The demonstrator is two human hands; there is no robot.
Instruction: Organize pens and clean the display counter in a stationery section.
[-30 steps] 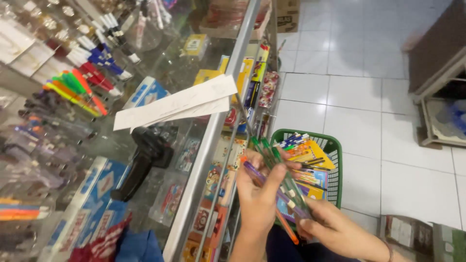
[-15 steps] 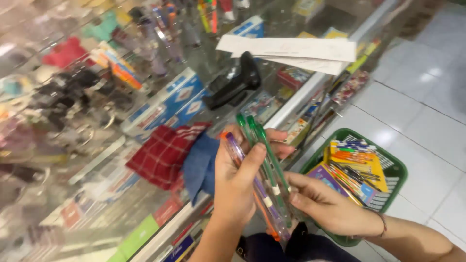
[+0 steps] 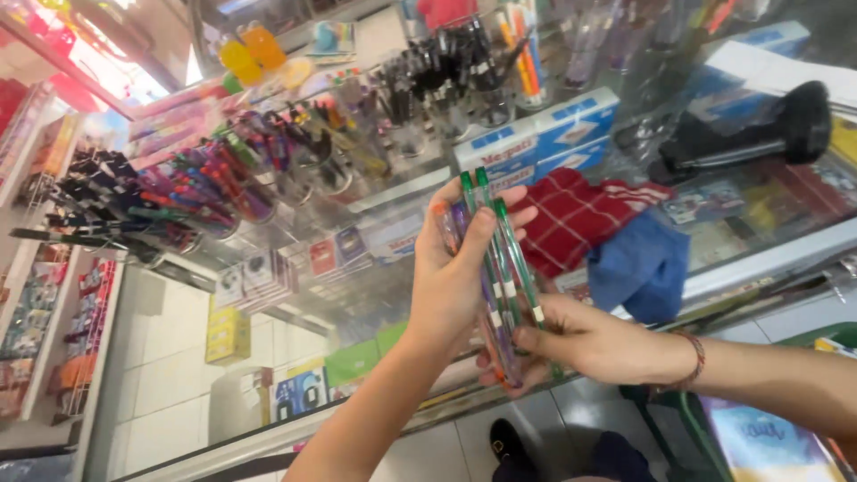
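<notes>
Left hand [image 3: 451, 286] wraps its fingers around a bundle of green-capped pens [image 3: 498, 268], held upright above the glass counter [image 3: 759, 259]. Right hand [image 3: 585, 339] pinches the bundle's lower end, steadying it for sorting.

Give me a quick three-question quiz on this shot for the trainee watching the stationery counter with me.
1. True or false: both hands grip the same bundle of pens.
2. Which hand holds the lower end of the bundle? A) left hand B) right hand C) neither
3. What lies on the glass counter just behind the bundle, beside the blue cloth?

Key
1. True: the left hand wraps the upper part, the right hand the lower part.
2. B.
3. A red checked cloth, with a black stapler-like tool farther right.
</notes>
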